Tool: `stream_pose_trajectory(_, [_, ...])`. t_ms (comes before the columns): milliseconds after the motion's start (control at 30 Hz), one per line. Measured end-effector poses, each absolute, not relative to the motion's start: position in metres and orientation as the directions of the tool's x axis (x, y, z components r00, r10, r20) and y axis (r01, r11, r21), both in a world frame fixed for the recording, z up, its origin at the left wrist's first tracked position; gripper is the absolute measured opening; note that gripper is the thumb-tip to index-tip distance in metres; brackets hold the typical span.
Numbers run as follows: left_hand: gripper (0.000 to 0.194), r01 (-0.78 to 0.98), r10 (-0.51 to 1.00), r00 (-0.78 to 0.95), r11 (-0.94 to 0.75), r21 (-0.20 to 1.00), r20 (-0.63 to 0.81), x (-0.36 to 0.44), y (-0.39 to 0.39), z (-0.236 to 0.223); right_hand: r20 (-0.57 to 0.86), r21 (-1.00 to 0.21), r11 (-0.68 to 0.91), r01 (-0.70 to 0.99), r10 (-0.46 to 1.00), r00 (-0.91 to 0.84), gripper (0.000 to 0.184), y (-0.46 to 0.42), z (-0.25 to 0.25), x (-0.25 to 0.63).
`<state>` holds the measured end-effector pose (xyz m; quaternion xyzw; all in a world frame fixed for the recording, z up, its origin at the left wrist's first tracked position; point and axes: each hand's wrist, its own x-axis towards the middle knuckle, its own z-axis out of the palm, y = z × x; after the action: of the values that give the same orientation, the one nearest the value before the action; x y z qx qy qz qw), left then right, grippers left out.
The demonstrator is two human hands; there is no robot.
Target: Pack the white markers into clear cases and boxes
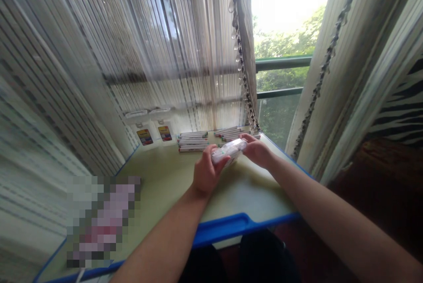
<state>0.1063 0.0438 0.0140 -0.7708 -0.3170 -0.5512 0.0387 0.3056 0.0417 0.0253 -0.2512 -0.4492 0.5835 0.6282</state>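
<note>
A clear plastic packet [228, 150] hangs in the air above the far half of the table [165, 186], held between the two hands. It is small and oblong, tilted so that its right end sits higher and farther away, and its shiny wrap catches white glare; a faint green mark shows on its side, but its contents are too blurred to make out. The left hand [205, 170] has its fingers and thumb closed around the near left end, while the fingers of the right hand [258, 150] pinch the opposite end.

The table has a pale yellow-green top with a blue rim, and a blue tray [224, 229] is set along its near edge. Beyond the packet lie two groups of white pens, the left group [193, 141] in a tidy row and the right group [231, 132] partly behind the hands. Two clear cases with coloured labels, a left case [145, 133] and a right case [164, 130], stand side by side at the back left. A pinkish object [112, 212] at the left is pixelated beyond recognition.

Striped, sheer curtains [185, 45] with beaded trim surround the table, parted at a bright window with a railing [284, 63] and leafy trees [291, 32] outside.
</note>
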Motion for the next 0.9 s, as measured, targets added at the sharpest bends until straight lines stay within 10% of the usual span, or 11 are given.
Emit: stream_pose_trajectory(900, [0.042, 0.597, 0.555, 0.087, -0.694, 0.403, 0.827, 0.112, 0.043, 0.018, 0.159, -0.844, 0.155, -0.514, 0.987, 0.036, 0.036, 0.039, 0.028, 0.294])
